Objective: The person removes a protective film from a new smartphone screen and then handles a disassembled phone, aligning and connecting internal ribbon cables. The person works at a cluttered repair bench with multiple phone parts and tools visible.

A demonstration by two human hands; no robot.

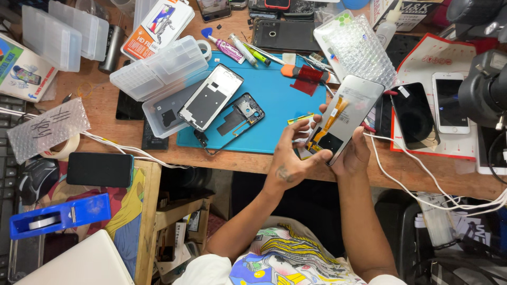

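A phone display panel with its back side up, showing an orange flex cable, is held over the front edge of the blue work mat. My right hand grips it from below along its right edge. My left hand touches its lower left corner with the fingertips. On the mat lie a phone middle frame and a dark back cover with a camera cut-out.
Clear plastic boxes stand at the mat's left. Two phones lie on a red-edged white mat at the right, with white cables running past. A blue tape dispenser and a black phone sit at the lower left.
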